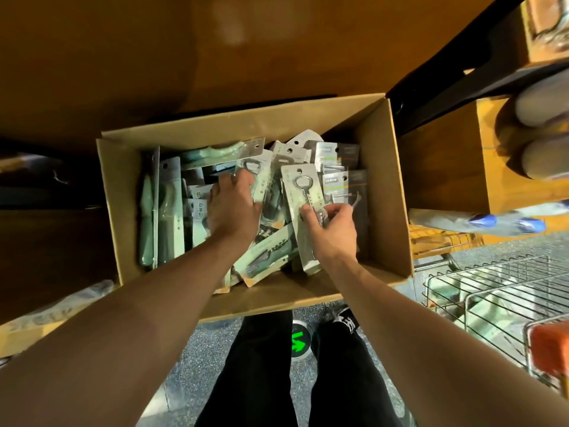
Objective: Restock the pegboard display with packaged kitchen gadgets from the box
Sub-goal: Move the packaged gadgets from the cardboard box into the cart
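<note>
- The corkscrew pack (298, 192) sits in the middle of the frame, inside the box and tilted up out of the heap. It is a long, narrow card with a punched hang hole at its top end. A clear blister on it covers a metal corkscrew with a looped handle and a twisted worm.
- The right hand (334, 231) has this pack in its grip at about mid-length. The thumb is pressed on the front face and the fingers are curled round the right edge.
- The left hand (235, 206) reaches into the centre-left of the heap, palm down and fingers bent. Its fingertips lie on the left edge of a bottle-opener pack (261, 167), a glossy card with a hang hole. Whether that grip has closed on the pack I cannot tell.
- The box (383, 180) is plain brown corrugated cardboard, rectangular and open at the top. It fills the centre of the frame and holds the other packaged gadgets in a loose jumble.
- Along the box's left side, long packs (167, 211) stand on edge, holding tools with smooth pale-green handles.
- Near the box's lower edge lies a folding corkscrew pack (264, 254), set diagonally.
- Below the box are black trousers (255, 374), a dark shoe (346, 322), a speckled grey floor (191, 349) and a round marker with a green arrow (298, 342).
- At lower right stands a wire basket (492, 291) of thin metal grid.
- At right is a wooden shelf (446, 167).
</note>
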Motion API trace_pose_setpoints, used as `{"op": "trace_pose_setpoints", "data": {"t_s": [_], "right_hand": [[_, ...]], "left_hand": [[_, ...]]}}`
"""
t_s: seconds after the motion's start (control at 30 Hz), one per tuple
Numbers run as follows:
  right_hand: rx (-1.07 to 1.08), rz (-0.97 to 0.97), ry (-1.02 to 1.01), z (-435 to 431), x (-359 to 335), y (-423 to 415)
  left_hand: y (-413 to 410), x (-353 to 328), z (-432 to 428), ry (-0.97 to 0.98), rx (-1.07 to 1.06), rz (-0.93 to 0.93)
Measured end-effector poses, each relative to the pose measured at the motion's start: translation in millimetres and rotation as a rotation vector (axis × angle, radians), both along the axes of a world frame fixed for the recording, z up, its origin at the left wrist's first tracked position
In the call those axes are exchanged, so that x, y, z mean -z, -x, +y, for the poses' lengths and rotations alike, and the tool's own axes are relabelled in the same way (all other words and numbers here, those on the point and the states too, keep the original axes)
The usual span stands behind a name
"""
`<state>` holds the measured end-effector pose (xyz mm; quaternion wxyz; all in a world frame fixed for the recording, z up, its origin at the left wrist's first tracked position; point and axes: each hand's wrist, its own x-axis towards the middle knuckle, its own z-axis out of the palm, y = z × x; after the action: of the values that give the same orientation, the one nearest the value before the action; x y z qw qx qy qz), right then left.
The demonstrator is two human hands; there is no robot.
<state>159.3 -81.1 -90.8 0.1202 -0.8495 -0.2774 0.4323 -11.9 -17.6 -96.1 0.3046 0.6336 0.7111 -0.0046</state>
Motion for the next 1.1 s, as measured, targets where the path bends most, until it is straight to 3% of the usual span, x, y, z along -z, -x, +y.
{"op": "trace_pose_setpoints", "data": {"t_s": [0.07, 0.37, 0.63, 0.8, 1.1], "right_hand": [[0.044, 0.061, 0.021, 1.1, 1.1, 0.7], [-0.121, 0.007, 0.112, 10.3, -1.9, -0.5], [-0.241, -0.222, 0.124, 6.3, -16.7, 7.4], [-0.066, 0.113, 0.019, 5.4, -24.2, 7.3], [0.231, 0.15, -0.257, 1.7, -54.0, -12.5]], "left_hand": [[0.2, -0.4, -2.2, -0.019, -0.001, -0.005], [-0.5, -6.8, -6.0, -0.057, -0.099, -0.118], [7.9, -2.9, -15.1, -0.109, -0.102, -0.167], [8.4, -8.1, -20.7, -0.118, -0.105, -0.229], [-27.7, -39.8, -29.5, -0.116, -0.015, -0.185]]}}
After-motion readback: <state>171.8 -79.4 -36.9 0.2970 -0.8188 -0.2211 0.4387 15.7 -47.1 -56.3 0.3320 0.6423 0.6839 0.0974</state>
